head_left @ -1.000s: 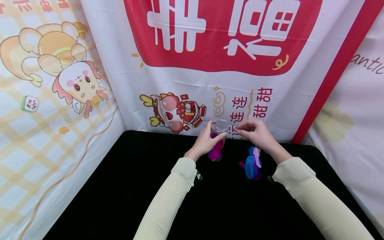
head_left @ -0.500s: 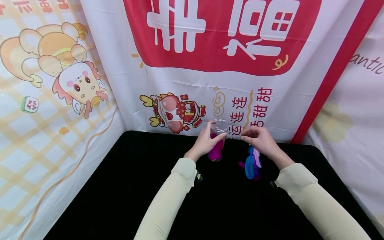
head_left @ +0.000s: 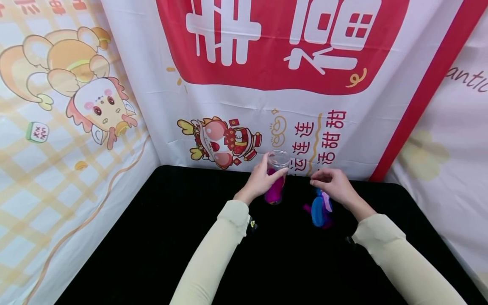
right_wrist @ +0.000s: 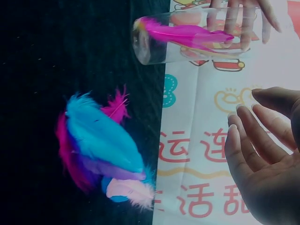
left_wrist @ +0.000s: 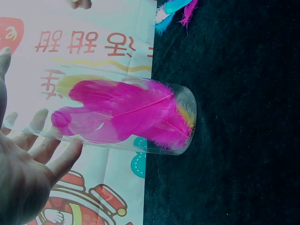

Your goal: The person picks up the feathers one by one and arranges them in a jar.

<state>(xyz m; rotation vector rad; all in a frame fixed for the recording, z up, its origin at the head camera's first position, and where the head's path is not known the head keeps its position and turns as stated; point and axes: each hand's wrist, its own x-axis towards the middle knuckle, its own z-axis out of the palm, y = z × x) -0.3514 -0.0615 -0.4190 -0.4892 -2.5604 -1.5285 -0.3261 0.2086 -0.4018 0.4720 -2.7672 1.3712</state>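
White fabric banner (head_left: 225,101) hangs behind the work, with a big red printed patch (head_left: 274,70) on top and a cartoon dragon (head_left: 217,142) lower down, lying sideways. Yellow-plaid cartoon cloth (head_left: 72,63) on the left, paler cloth (head_left: 450,123) with part of a cursive word on the right. Tabletop (head_left: 171,250) is black.

Clear cylindrical jar (left_wrist: 187,96) is near the back edge of the tabletop, upright, mouth up. Can't tell if the base touches down. Inside: magenta feathers (left_wrist: 122,110) running lengthwise, plus a yellow feather (left_wrist: 70,85) showing past them at the upper end.

Left hand (head_left: 261,177) grips the jar near its mouth, thumb on the near side, fingers around the far side. Right hand (head_left: 333,186) holds nothing: fingers relaxed, loosely bent, thumb tip just apart from them in the right wrist view. It's in the air, right of the jar, just past the loose feathers.

Loose pile lies on the tabletop right of the jar, well apart from its base: blue feather (right_wrist: 105,133) on top, purple feather (right_wrist: 108,168) beside it, pale pink feather (right_wrist: 129,191) at one end, magenta feather (right_wrist: 117,108) sticking out. Exact count unclear, they overlap.

Both arms in cream sleeves (head_left: 211,250).
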